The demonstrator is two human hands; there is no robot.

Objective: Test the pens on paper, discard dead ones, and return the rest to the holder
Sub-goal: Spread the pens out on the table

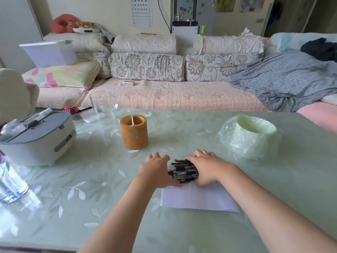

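Right hand point(206, 169) fingers are curling over one end of the pens point(182, 169), gripping the bundle; left hand point(155, 170) fingers are lying fairly straight, pressing the opposite end. The dark pens are lying bunched across the far edge of the white paper point(198, 198). Beyond the paper, leftward, the cylindrical brown holder point(134, 132) is standing apart; rightward, a bag-lined bin point(251, 137). The glossy leaf-patterned desk point(91, 189) is leaving open room around the paper.

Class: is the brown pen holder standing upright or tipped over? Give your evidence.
Upright. The pen holder stands on its flat base on the table, its round mouth facing up.
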